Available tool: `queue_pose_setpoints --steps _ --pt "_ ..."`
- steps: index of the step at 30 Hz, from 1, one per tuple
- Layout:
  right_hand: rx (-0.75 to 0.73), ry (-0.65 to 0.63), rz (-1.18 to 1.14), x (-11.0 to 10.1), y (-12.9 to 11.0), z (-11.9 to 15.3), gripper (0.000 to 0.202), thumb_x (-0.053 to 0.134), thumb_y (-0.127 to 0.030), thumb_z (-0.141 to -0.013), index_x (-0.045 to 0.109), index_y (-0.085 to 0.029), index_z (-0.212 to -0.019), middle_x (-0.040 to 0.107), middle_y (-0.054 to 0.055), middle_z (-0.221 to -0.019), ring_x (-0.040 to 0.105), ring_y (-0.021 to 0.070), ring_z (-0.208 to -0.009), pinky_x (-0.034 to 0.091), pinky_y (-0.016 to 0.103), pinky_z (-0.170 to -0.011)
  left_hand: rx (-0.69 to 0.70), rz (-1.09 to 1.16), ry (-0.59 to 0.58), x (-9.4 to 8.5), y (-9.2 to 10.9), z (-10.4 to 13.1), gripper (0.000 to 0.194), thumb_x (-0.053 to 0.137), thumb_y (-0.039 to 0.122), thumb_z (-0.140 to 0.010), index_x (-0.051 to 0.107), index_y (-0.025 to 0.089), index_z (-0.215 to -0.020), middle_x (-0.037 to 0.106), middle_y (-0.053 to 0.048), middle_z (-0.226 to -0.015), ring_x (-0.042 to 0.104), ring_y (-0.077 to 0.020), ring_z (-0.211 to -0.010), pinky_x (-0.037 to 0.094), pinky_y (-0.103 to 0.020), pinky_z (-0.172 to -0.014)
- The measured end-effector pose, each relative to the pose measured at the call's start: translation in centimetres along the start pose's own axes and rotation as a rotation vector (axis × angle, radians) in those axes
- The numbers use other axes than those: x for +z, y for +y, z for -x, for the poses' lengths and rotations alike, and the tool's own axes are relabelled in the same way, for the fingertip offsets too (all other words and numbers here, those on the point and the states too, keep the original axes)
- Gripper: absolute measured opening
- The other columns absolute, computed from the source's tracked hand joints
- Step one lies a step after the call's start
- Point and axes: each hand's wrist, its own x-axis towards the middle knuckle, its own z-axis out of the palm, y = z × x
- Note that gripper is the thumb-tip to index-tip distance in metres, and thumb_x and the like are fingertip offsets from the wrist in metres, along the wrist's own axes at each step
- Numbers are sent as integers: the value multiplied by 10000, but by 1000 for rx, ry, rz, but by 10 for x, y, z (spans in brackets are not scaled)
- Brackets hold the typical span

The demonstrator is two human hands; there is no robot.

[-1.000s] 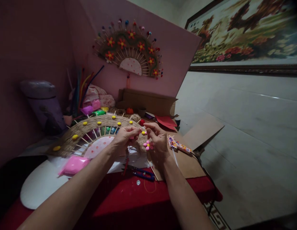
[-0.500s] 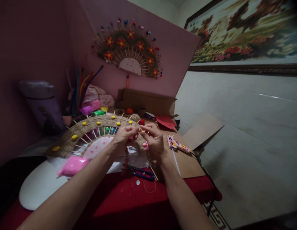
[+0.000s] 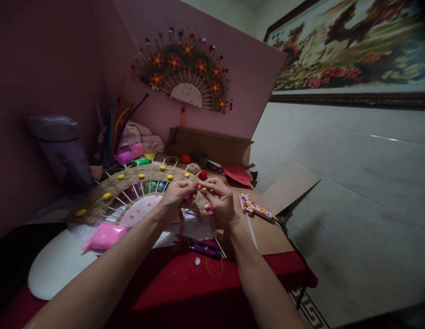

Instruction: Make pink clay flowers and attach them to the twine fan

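Observation:
My left hand (image 3: pixel 179 195) is closed in a pinch, with pink clay (image 3: pixel 186 197) showing at its curled fingers. Between its fingertips and those of my right hand (image 3: pixel 220 200) is a small pink clay piece (image 3: pixel 199 187), which both hands pinch. Below them spreads a fan (image 3: pixel 130 177) of twine wound over thin sticks, with several yellow clay dots (image 3: pixel 141 176) along its band. Small pink petals (image 3: pixel 208 209) sit on its right end, beside my right hand. Part of that end is hidden by my hands.
A pink clay packet (image 3: pixel 105 236) lies front left, near a white oval sheet (image 3: pixel 60 265). Blue-handled scissors (image 3: pixel 205 249) rest on the red tablecloth (image 3: pixel 185 283). To the right, a flower-patterned glue gun (image 3: pixel 256 209) lies on cardboard (image 3: pixel 270 237). A decorated fan (image 3: pixel 185 59) hangs behind.
My hands stay almost in the same place. Slight finger movement has brought the small pink clay piece into clearer view between the fingertips.

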Motion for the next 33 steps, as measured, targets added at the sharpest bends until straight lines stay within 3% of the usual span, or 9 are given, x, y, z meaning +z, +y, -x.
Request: queue_pose_setpoints --steps 6,11,16,23,26,30,33 --pt "-7 84 -34 1 1 1 70 706 -286 -730 734 -259 -788 549 21 -842 530 131 -758 446 244 -567 -56 24 -34 1 -1 1 440 778 505 -563 561 123 -546 475 23 -459 331 -27 -370 188 -179 -370" --pt "30 34 -25 0 5 0 155 684 -322 -752 729 -256 -885 583 33 -882 530 129 -721 452 250 -546 -34 20 -14 0 -2 0 428 824 441 -504 528 132 -520 484 22 -448 321 -26 -359 171 -181 -365" --pt "-24 68 -2 1 4 0 68 697 -304 -746 716 -246 -776 576 26 -832 540 137 -738 454 252 -567 -31 20 -32 1 -1 1 417 784 487 -560 580 123 -577 490 20 -468 332 -28 -367 177 -180 -368" --pt "36 33 -21 0 3 2 164 678 -316 -764 717 -279 -919 552 20 -900 470 95 -609 400 219 -439 -43 60 -39 0 1 1 387 824 395 -525 541 132 -541 464 32 -448 342 -33 -380 195 -177 -384" --pt "-16 15 3 2 4 2 118 677 -278 -762 723 -273 -871 549 21 -883 499 109 -664 433 227 -491 -51 80 -48 -1 -1 0 393 831 404 -513 549 135 -563 413 54 -427 333 -35 -377 189 -176 -381" --pt "-61 71 48 2 5 2 65 677 -241 -757 710 -254 -811 550 23 -848 527 132 -735 447 235 -537 -70 37 -44 0 -3 0 430 788 494 -557 588 117 -617 475 29 -485 328 -25 -386 181 -172 -379" --pt "-72 38 66 0 5 2 73 658 -220 -769 704 -246 -819 558 24 -857 532 133 -748 451 237 -552 -22 -4 -53 -1 -3 0 400 789 454 -573 580 113 -585 480 21 -482 336 -28 -396 182 -176 -383"
